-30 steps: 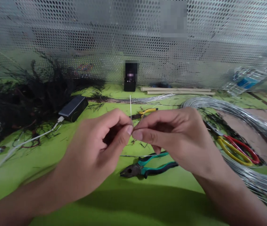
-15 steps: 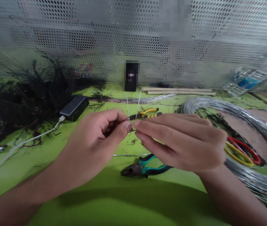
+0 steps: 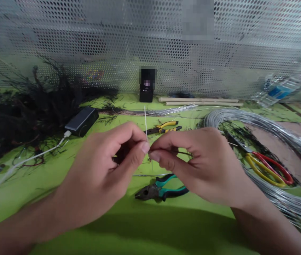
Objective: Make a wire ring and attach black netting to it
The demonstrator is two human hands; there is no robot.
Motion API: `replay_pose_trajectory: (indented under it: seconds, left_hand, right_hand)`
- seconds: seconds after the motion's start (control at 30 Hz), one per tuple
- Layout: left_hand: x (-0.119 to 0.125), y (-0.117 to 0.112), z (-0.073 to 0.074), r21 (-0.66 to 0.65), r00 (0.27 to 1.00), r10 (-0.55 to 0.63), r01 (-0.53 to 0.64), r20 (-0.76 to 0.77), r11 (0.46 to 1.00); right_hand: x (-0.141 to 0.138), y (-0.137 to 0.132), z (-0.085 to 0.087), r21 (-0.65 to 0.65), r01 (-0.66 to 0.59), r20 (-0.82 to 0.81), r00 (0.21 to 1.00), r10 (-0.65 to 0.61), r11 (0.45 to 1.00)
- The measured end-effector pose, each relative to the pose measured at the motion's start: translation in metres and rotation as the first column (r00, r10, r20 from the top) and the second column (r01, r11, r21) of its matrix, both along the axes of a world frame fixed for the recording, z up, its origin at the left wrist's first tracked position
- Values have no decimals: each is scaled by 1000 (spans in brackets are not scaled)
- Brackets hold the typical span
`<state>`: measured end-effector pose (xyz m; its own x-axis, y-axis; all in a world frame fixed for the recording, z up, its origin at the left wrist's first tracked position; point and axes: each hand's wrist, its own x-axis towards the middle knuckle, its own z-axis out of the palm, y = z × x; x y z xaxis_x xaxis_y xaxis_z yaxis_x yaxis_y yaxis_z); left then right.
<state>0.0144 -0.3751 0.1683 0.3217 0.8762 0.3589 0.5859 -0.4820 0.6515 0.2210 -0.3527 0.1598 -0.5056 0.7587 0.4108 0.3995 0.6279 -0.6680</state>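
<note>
Fingertip to fingertip, both hands meet above the green table. My left hand (image 3: pixel 105 173) is closed in a pinch on a thin white strand (image 3: pixel 145 120), whose end sticks up between the hands. A short pale end also shows below the fingertips. My right hand (image 3: pixel 208 164) pinches right beside it, thumb against forefinger, on a thin dark wire (image 3: pixel 183 153) that runs back under its fingers. Where strand and wire meet is hidden by the fingertips. Green-handled pliers (image 3: pixel 152 191) lie just below the hands, and yellow-handled pliers (image 3: pixel 163 128) lie behind them.
A large coil of silver wire (image 3: pixel 235 115) lies at right, with red and yellow-handled scissors (image 3: pixel 268 170). Dark bristly strands (image 3: pixel 33 102) pile up at left beside a black power bank (image 3: pixel 82 120) with a white cable. Behind are a phone (image 3: pixel 146 94), sticks (image 3: pixel 200 101) and a plastic bottle (image 3: pixel 280 92).
Two white ends stood up before; now one does, and a short one points down. My right hand has turned from flat, extended fingers to a curled pinch, uncovering the scissors.
</note>
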Motion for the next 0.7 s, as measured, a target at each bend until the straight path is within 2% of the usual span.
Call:
replay_pose_trajectory:
  seconds: [0.03,0.07,0.1,0.13,0.17,0.2,0.23,0.27,0.3,0.33,0.37,0.4,0.47,0.53,0.6,0.63,0.7]
  left_hand:
    - [1,-1,0,15,1000,-7,7,-9,1000]
    - [2,-2,0,21,1000,-17,17,-13,1000]
    - [3,-4,0,20,999,-32,32,-13,999]
    - [3,-4,1,5,999,-49,49,-13,999]
    - [3,-5,2,-9,998,-60,60,-8,998]
    - [3,-6,3,-24,998,-63,63,-4,998]
    - [2,-6,4,-37,998,-58,58,-1,998]
    - [1,-6,5,-50,999,-45,45,5,998]
    - [0,-6,6,-65,999,-30,31,16,997]
    - [-1,-5,7,-86,999,-16,18,31,996]
    - [-2,-4,8,-110,999,-9,15,51,994]
    - [-2,-3,8,-137,997,-7,17,71,990]
    - [-3,-1,8,-189,994,-4,23,105,982]
    - [-2,2,8,-225,992,-3,31,124,974]
    - [-2,3,7,-230,992,4,26,129,973]
    - [-2,4,7,-221,992,8,20,126,975]
    - [-2,4,5,-187,994,12,8,111,982]
  right_hand:
    - [2,1,3,-211,-55,-48,998,46,976]
    - [4,2,5,-416,-130,-114,989,90,900]
    - [6,3,7,-572,-212,-191,974,122,793]
    - [8,3,9,-665,-282,-257,956,143,692]
    - [10,4,10,-701,-325,-290,943,163,634]
    - [11,4,11,-684,-340,-290,939,188,645]
    - [11,3,12,-614,-330,-254,943,216,717]
    - [11,2,12,-483,-303,-193,952,237,821]
    - [10,1,11,-293,-255,-113,966,232,921]
    - [10,0,9,-62,-189,-24,982,187,980]
    - [9,-1,6,173,-126,48,992,119,977]
    - [8,-2,3,368,-82,96,994,50,926]
    - [7,-1,-4,596,-57,135,990,-30,801]
    - [7,1,-10,687,-77,129,992,-17,722]
    - [8,3,-15,730,-71,95,995,1,680]
    - [8,4,-16,737,-63,85,996,0,673]
    - [6,3,-15,716,-47,73,997,-8,697]
